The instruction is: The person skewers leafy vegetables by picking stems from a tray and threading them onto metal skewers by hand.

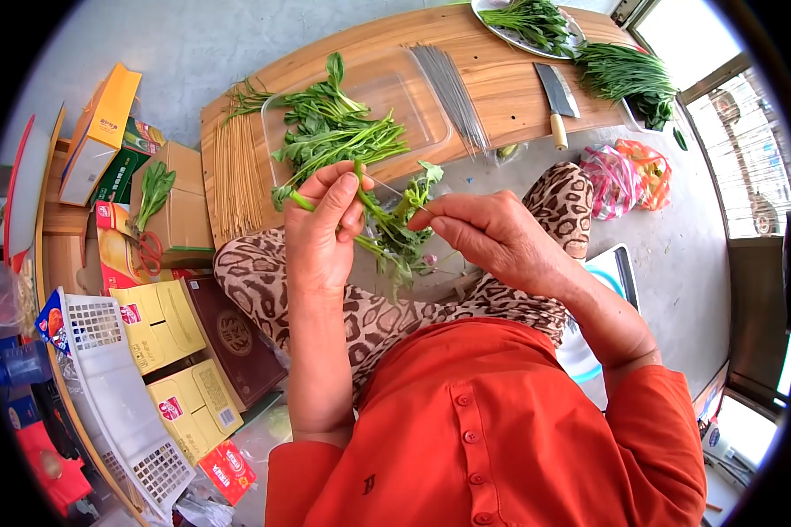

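Observation:
My left hand (pixel 325 215) is closed, pinching a green stalk of leafy greens (pixel 373 215) between thumb and fingers. The leaves hang between my two hands, above my lap. A thin skewer (pixel 385 185) runs from the left fingertips toward the right ones, passing by the greens. My right hand (pixel 492 233) is closed, thumb and forefinger pinched at the skewer's other end; the exact grip is partly hidden. Just beyond my left hand, a clear plastic tray (pixel 426 110) on the wooden board holds more leafy greens (pixel 343 132).
On the wooden board (pixel 360 44) lie bamboo sticks (pixel 235 176), metal skewers (pixel 453 97), a cleaver (pixel 556 95), chives (pixel 624 75) and a plate (pixel 576 35) of greens. Left are boxes (pixel 163 325), red scissors (pixel 150 253) and a white basket (pixel 127 395). Plastic bags (pixel 611 180) sit right.

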The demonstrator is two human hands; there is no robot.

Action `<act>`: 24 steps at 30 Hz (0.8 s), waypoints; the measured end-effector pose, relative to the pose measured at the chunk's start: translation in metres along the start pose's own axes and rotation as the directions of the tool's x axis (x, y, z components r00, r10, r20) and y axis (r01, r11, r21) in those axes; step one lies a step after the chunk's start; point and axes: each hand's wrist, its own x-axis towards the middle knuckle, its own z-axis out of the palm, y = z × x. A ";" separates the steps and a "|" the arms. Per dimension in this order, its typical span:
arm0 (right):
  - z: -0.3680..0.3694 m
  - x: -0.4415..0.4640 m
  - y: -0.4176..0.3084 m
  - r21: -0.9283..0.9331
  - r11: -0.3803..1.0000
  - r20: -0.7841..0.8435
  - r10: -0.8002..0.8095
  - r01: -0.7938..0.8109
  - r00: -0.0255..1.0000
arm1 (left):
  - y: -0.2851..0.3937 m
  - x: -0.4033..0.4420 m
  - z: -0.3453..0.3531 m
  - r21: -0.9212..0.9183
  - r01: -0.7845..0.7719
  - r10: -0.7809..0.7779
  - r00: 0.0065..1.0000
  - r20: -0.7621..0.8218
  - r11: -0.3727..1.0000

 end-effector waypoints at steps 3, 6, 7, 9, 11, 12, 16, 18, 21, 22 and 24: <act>0.000 0.000 -0.001 0.004 1.000 -0.003 0.000 0.000 1.000 | 0.000 0.000 0.000 0.002 0.000 0.000 1.000 -0.002 1.000; 0.001 0.000 0.000 0.010 1.000 -0.011 -0.006 0.006 1.000 | 0.000 -0.001 0.000 0.004 0.001 -0.001 1.000 -0.002 1.000; 0.002 0.000 0.000 0.013 1.000 -0.014 -0.011 0.011 1.000 | 0.000 -0.001 -0.001 0.002 0.001 -0.001 1.000 0.000 1.000; 0.002 0.000 0.002 0.007 1.000 -0.019 -0.019 0.019 1.000 | 0.000 -0.001 0.000 0.009 0.004 -0.004 1.000 -0.003 1.000; 0.002 0.000 0.002 0.001 1.000 -0.023 -0.028 0.028 0.999 | 0.000 -0.001 -0.001 0.016 0.006 -0.006 1.000 -0.005 1.000; 0.002 0.000 0.002 0.001 1.000 -0.021 -0.030 0.030 0.999 | 0.000 -0.001 -0.001 0.017 0.010 -0.010 1.000 -0.001 1.000; 0.001 -0.001 0.000 0.013 1.000 -0.001 -0.022 0.022 1.000 | 0.002 -0.001 -0.001 0.039 0.018 -0.018 1.000 -0.004 0.999; 0.002 -0.001 0.001 0.016 0.999 -0.005 -0.030 0.030 1.000 | 0.004 -0.001 -0.002 0.049 0.025 -0.024 1.000 -0.003 0.998; 0.001 -0.001 -0.002 0.018 0.999 -0.006 -0.030 0.030 1.000 | 0.006 -0.002 -0.003 0.066 0.030 -0.031 1.000 0.008 0.997; 0.001 -0.002 -0.004 0.018 1.000 -0.001 -0.021 0.021 1.000 | 0.006 -0.002 -0.004 0.073 0.030 -0.031 0.999 0.015 0.997; 0.004 -0.002 0.000 0.031 0.999 -0.014 -0.043 0.044 0.999 | 0.007 -0.002 -0.006 0.077 0.032 -0.035 0.999 0.029 0.997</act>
